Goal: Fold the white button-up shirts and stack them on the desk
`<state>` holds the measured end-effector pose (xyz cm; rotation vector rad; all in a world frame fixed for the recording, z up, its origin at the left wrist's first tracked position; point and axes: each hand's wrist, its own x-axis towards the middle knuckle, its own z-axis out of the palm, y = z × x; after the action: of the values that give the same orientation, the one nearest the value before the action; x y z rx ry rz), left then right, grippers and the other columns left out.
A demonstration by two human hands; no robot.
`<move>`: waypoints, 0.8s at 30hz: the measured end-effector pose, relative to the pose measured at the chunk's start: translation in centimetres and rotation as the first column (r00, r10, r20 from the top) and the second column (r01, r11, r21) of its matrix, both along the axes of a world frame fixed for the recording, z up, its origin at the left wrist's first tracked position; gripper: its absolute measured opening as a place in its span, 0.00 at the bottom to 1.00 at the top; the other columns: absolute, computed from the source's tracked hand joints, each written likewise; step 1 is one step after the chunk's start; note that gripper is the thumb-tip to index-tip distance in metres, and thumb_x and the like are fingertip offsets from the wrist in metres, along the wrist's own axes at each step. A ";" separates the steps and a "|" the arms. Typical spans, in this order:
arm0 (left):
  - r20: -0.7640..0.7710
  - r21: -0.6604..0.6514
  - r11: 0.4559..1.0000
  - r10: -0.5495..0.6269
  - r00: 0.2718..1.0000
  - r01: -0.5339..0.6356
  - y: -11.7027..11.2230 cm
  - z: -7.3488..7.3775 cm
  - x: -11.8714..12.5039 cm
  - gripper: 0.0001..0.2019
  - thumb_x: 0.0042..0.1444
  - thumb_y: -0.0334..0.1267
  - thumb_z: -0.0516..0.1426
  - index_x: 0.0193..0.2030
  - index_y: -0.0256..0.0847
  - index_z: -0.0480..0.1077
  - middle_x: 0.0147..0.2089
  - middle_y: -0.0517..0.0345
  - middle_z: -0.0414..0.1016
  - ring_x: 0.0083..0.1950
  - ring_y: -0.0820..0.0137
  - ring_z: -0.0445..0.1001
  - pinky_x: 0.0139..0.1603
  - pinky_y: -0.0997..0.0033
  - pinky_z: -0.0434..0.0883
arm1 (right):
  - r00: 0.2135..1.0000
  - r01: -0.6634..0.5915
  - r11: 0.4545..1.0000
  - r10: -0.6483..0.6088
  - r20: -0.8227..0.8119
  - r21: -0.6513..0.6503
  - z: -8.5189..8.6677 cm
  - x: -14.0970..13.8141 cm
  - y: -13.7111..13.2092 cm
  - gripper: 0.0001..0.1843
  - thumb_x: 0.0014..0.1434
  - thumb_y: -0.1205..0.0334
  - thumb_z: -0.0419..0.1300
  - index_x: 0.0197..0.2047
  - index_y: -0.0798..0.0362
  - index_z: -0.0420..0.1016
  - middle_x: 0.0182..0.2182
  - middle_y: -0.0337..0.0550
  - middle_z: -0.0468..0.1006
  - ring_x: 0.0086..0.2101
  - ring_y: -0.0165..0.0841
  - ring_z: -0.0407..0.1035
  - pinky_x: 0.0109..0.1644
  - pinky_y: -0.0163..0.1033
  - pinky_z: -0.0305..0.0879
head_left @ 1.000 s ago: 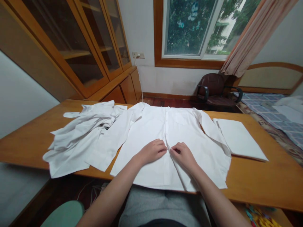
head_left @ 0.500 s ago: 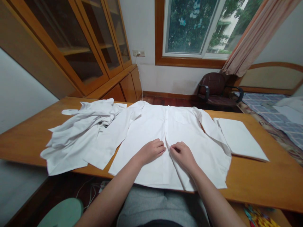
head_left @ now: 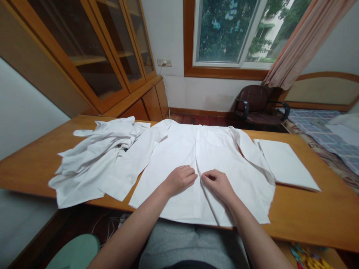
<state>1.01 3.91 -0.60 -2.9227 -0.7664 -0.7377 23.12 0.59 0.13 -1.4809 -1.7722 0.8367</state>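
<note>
A white long-sleeved shirt [head_left: 174, 149] lies front side up in front of me, its collar end away and its hem near the table's edge. My left hand [head_left: 183, 179] is closed on the front placket, fingers curled together at its edge. Just to the right, my right hand [head_left: 217, 183] pinches the other front edge between thumb and fingertips. Below my hands the two front panels part in a narrow gap. Small buttons, if any lie under the fingers, are hidden.
A crumpled heap of white garments [head_left: 92, 160] lies left on the wooden table [head_left: 303, 213], touching the shirt's sleeve. A folded white garment [head_left: 288, 164] lies right. Beyond stand a brown armchair [head_left: 255, 102] and a glass-door cabinet [head_left: 112, 56]. A green stool [head_left: 75, 252] is below left.
Both hands keep almost the same place and grip on the shirt's front. My left hand has shifted very slightly right; the garments look unchanged.
</note>
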 end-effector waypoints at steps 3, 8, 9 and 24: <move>-0.012 0.045 0.999 0.006 1.000 -0.005 -0.1 0.0 0.1 0.08 0.69 0.35 0.51 0.42 0.42 0.71 0.36 0.55 0.72 0.39 0.66 0.71 0.40 0.65 0.69 | 1.000 -0.005 1.000 0.005 0.012 -0.006 0.1 0.0 0.0 0.09 0.58 0.58 0.61 0.32 0.47 0.84 0.30 0.42 0.83 0.35 0.39 0.75 0.42 0.42 0.69; -0.027 0.077 0.997 0.005 1.000 -0.003 -0.1 0.0 0.2 0.07 0.69 0.34 0.51 0.40 0.41 0.70 0.34 0.56 0.72 0.38 0.67 0.71 0.39 0.64 0.68 | 0.997 -0.044 0.999 0.044 0.064 -0.001 0.6 -0.2 0.0 0.10 0.59 0.60 0.61 0.32 0.47 0.85 0.29 0.42 0.83 0.35 0.39 0.76 0.41 0.42 0.68; -0.026 0.076 0.997 0.004 1.000 -0.002 -0.1 0.0 0.2 0.08 0.69 0.34 0.51 0.40 0.41 0.70 0.34 0.56 0.71 0.37 0.67 0.71 0.39 0.64 0.68 | 0.996 -0.048 0.999 0.048 0.071 0.001 0.7 -0.3 0.0 0.10 0.59 0.60 0.61 0.32 0.46 0.85 0.29 0.42 0.83 0.35 0.39 0.76 0.41 0.42 0.68; -0.008 0.116 0.993 -0.006 1.000 0.007 -0.3 0.5 0.5 0.10 0.69 0.33 0.50 0.38 0.41 0.70 0.33 0.56 0.71 0.36 0.68 0.69 0.37 0.66 0.68 | 1.000 -0.019 0.999 0.019 -0.012 -0.034 0.3 -0.3 0.0 0.11 0.60 0.56 0.61 0.34 0.46 0.86 0.30 0.41 0.84 0.34 0.40 0.77 0.41 0.42 0.69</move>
<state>1.50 3.61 -0.11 -2.8241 -0.6889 -0.7441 22.82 0.56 0.46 -1.4808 -1.7744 0.8877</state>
